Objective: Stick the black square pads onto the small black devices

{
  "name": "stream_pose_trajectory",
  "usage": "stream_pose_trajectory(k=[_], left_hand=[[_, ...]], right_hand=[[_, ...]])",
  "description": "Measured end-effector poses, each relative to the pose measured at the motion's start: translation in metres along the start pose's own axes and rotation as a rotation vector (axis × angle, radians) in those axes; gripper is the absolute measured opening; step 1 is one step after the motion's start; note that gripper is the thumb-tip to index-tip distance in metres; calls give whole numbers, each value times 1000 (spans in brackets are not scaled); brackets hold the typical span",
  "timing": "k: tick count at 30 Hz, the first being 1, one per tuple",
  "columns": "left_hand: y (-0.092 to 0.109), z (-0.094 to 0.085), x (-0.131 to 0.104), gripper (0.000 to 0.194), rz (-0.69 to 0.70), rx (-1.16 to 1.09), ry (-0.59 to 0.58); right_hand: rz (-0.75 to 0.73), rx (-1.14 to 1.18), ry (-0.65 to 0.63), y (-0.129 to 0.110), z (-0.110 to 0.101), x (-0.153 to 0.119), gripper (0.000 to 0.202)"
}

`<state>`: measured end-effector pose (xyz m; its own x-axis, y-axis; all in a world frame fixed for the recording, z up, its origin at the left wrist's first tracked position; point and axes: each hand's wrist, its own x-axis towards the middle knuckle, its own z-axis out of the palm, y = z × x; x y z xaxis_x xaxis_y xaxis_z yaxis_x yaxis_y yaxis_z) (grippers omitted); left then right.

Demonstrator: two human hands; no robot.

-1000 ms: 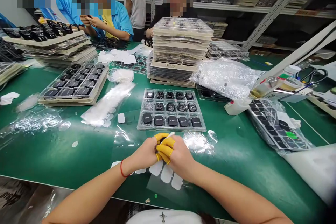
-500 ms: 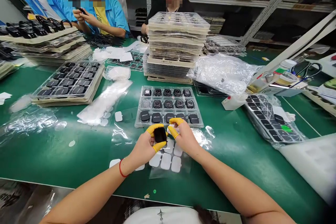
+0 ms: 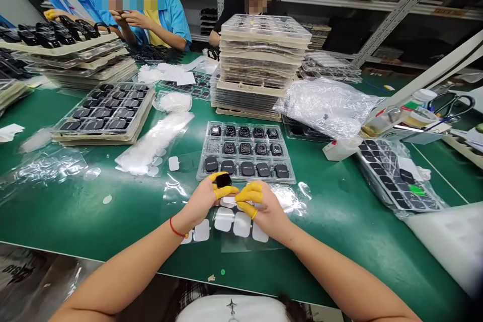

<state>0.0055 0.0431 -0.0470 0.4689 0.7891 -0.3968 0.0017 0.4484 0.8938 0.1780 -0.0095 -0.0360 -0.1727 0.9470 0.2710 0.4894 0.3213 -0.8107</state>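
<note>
Yellow finger cots cover fingertips on both hands. My left hand is closed on a black square watch case, its dark glossy face turned up. Close beside it, my right hand has its fingers pinched together over white rounded-square films; whatever is between the fingertips is too small to make out. Just beyond both hands lies a clear tray with rows of black watch cases, the nearest row covered by dark square pieces. A single white film rests left of this tray.
Stacked trays stand behind the clear tray. Another filled tray sits at left. Bubble wrap, a lamp arm, scissors and a bagged tray are at right. Several people sit across the table.
My left hand has moved slightly left and tilted the watch case. My right hand has moved lower, over the white films. The whole view has shifted a little.
</note>
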Motion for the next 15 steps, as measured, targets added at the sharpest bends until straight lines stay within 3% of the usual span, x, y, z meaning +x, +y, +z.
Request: stream_pose_trajectory(k=[4,7,15], left_hand=[[-4,2,-2,61,44,167,-94],[-8,8,-8,53,146,271,-170],[-8,8,-15,49,229,390,-195]], right_hand=[[376,342,58,-3,-9,4,9],[572,547,18,2,-8,7,17],[587,528,-61,5,-2,4,16]])
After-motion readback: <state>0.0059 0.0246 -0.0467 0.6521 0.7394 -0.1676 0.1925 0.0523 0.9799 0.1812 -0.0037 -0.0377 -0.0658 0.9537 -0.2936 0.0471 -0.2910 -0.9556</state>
